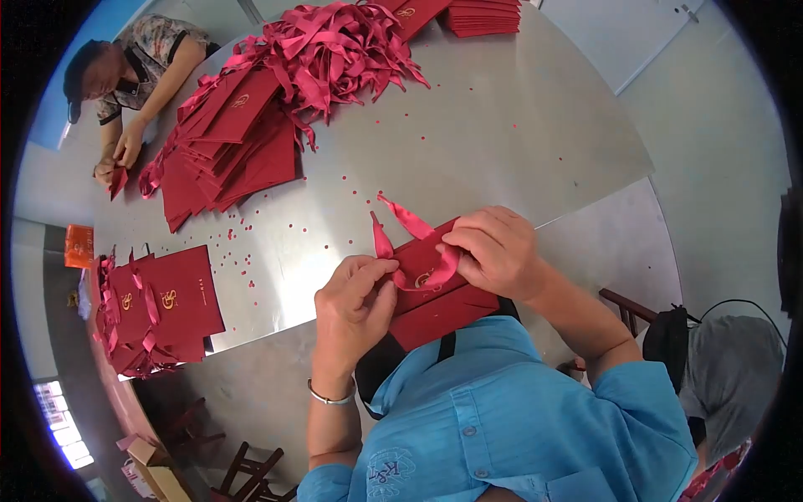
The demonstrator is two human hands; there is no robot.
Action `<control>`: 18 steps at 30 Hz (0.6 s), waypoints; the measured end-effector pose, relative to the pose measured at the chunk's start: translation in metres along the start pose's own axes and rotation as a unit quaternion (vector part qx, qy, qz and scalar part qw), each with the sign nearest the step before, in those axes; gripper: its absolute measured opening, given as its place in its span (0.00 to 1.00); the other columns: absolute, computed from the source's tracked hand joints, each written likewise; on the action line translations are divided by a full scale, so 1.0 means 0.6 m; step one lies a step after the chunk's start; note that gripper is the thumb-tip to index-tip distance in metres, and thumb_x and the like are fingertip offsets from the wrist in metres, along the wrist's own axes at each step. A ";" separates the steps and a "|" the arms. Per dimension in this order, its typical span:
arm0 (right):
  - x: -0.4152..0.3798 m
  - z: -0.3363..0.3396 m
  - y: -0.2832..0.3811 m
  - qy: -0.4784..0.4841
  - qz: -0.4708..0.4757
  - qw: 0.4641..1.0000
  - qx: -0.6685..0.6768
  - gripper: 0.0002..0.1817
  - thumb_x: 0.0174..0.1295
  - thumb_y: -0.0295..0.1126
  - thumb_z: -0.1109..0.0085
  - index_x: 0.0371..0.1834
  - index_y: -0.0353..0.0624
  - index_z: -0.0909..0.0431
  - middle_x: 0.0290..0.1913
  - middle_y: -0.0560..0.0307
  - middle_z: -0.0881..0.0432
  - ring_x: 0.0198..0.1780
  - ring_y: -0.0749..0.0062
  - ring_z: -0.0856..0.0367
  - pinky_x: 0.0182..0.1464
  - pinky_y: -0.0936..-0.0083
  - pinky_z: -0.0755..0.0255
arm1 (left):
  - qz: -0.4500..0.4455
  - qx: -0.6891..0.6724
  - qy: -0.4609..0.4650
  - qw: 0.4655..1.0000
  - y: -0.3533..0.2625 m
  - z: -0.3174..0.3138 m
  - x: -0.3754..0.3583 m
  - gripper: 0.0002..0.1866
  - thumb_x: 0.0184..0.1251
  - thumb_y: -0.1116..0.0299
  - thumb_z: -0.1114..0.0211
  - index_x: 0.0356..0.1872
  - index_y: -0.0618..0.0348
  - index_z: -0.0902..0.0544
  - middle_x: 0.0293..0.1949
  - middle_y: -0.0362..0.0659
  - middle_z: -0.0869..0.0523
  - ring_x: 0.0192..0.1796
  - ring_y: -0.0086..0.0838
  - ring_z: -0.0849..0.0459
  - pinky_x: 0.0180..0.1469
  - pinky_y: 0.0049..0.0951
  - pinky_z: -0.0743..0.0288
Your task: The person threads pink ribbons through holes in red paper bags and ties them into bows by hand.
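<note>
A dark red paper bag (452,312) with gold print lies at the table's near edge, against the blue shirt. A pink ribbon (429,279) loops across its face, and its two loose ends stick up beyond the bag's far edge. At the bag's left side, my left hand (355,303) is closed, with thumb and forefinger pinching the ribbon. My right hand (495,253) is closed too, its fingertips gripping the ribbon near the bag's upper right corner. What lies under the right fingers is partly hidden.
Flat red bags (238,142) are piled at the far left, beside a heap of pink ribbons (335,50). Bags with ribbons (171,301) lie at the left edge. Small red dots are scattered over the metal table (502,109). A co-worker (155,71) handles a red piece across the table.
</note>
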State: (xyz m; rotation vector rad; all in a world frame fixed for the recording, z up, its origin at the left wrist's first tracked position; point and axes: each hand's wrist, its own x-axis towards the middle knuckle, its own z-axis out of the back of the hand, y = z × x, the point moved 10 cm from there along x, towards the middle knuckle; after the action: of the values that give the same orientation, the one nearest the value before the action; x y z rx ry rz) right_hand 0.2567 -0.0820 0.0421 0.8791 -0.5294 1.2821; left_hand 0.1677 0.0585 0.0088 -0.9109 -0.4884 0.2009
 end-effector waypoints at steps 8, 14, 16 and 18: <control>-0.005 -0.023 -0.046 0.030 -0.135 0.982 0.129 0.12 0.42 0.17 0.34 0.32 0.40 0.21 0.25 0.57 0.22 0.21 0.71 0.24 0.22 0.78 0.32 | 0.040 -0.017 -0.039 0.998 0.012 0.007 0.001 0.09 0.53 0.81 0.35 0.37 0.63 0.17 0.34 0.45 0.15 0.25 0.25 0.16 0.27 0.21 0.23; 0.011 -0.018 -0.028 0.023 -0.103 0.993 0.056 0.12 0.46 0.17 0.37 0.35 0.39 0.22 0.23 0.57 0.22 0.19 0.74 0.26 0.20 0.79 0.34 | 0.002 0.013 -0.080 0.997 0.004 0.008 -0.002 0.08 0.53 0.81 0.36 0.35 0.63 0.20 0.33 0.44 0.15 0.23 0.28 0.17 0.24 0.24 0.24; 0.009 -0.019 -0.026 0.017 -0.092 0.994 0.051 0.11 0.47 0.17 0.38 0.35 0.38 0.22 0.24 0.57 0.22 0.18 0.73 0.26 0.20 0.79 0.34 | 0.014 0.099 -0.079 0.992 -0.003 0.006 -0.002 0.07 0.55 0.80 0.36 0.36 0.64 0.21 0.30 0.46 0.16 0.25 0.26 0.16 0.26 0.22 0.24; 0.010 -0.019 -0.021 0.011 -0.081 0.996 0.043 0.11 0.48 0.17 0.39 0.35 0.38 0.23 0.24 0.57 0.22 0.18 0.73 0.26 0.20 0.79 0.34 | -0.006 0.129 -0.097 0.987 -0.005 0.001 -0.003 0.07 0.55 0.78 0.35 0.35 0.61 0.22 0.30 0.45 0.17 0.23 0.29 0.17 0.23 0.25 0.25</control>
State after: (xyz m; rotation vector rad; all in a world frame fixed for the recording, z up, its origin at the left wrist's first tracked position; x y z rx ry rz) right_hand 0.2690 -0.0700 0.0367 0.9592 -0.3786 1.1718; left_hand 0.1658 0.0561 0.0110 -0.6374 -0.6310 0.3362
